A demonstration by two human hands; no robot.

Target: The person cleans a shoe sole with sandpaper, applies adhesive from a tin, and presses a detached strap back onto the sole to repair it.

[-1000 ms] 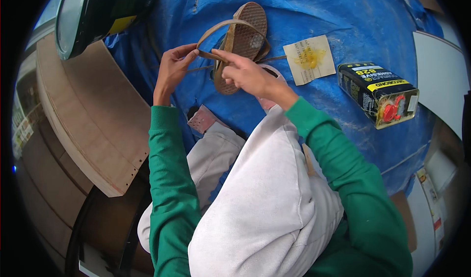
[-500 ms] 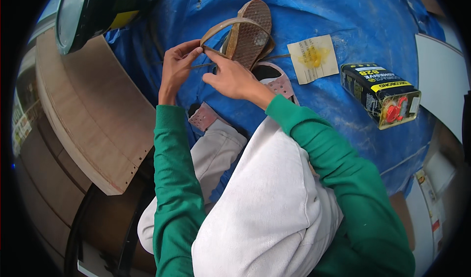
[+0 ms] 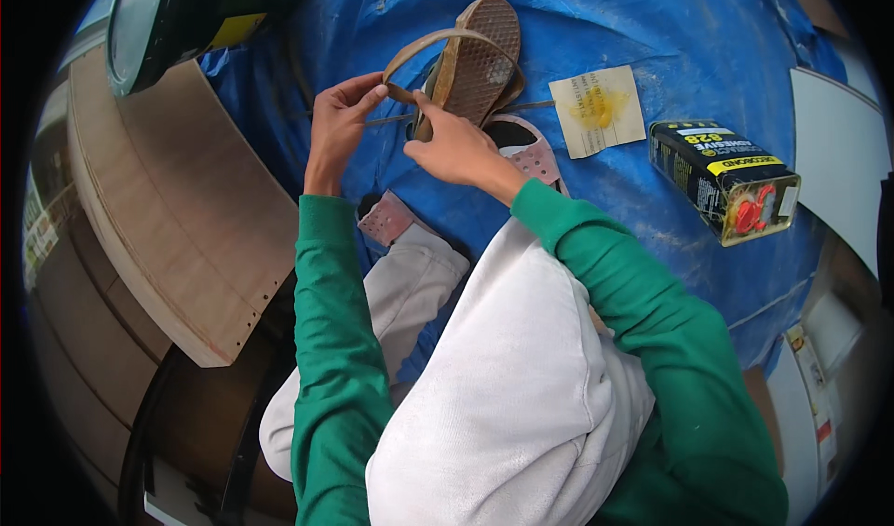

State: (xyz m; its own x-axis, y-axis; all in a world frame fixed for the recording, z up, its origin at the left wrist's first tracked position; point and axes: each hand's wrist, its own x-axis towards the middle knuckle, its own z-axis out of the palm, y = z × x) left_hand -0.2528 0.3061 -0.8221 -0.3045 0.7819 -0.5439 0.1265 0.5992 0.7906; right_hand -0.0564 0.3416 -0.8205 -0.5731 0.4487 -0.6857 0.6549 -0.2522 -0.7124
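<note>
A worn brown sandal (image 3: pixel 484 49) with a textured sole lies at the far middle, sole facing up. Its brown strap (image 3: pixel 438 37) arches toward my left hand (image 3: pixel 337 121), whose thumb and fingertips pinch the strap's near end. Beside it, my right hand (image 3: pixel 461 149) has its index fingertip against the same strap end. The right thumb is bent below, close to a brown edge by the sandal. What else the right fingers grip is hidden behind the hand. A thin stick (image 3: pixel 535 105) shows on both sides of the sandal, running toward a glue-smeared paper (image 3: pixel 601 112).
A dark rectangular adhesive tin (image 3: pixel 722 177) with a red cap lies on the blue tarp (image 3: pixel 680 275) at right. At left are a curved brown padded panel (image 3: pixel 177 200) and a dark green container (image 3: pixel 200 23). My pink perforated shoes (image 3: pixel 535 158) are below my hands.
My right hand has shifted slightly right, and its index finger now touches a little farther along the strap end. My left hand keeps its pinch. The view has moved slightly.
</note>
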